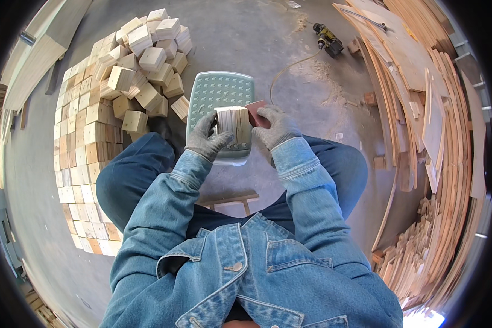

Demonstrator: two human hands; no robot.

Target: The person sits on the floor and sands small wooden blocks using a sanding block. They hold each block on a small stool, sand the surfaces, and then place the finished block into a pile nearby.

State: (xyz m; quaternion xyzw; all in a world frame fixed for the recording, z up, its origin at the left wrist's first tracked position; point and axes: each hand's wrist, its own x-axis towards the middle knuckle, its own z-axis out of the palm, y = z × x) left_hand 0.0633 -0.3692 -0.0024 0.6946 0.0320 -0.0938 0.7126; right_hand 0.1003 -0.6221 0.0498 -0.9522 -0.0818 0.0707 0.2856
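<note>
A layered plywood block point(232, 123) stands on a grey-green plastic stool point(220, 87) with a studded top, between my knees. My left hand point(206, 135), in a grey glove, grips the block from its left side. In my gloved right hand point(279, 127) is a reddish-brown piece of sandpaper point(255, 112), pinched against the block's right upper edge. Part of the sandpaper is hidden by my fingers.
Ahead on the left, loose wooden blocks point(147, 98) are heaped beside tight rows of stacked blocks point(76, 158). A yellow-black power tool point(328, 41) with a hose lies on the floor at the far right. Long boards and plywood sheets point(421, 82) line the right side.
</note>
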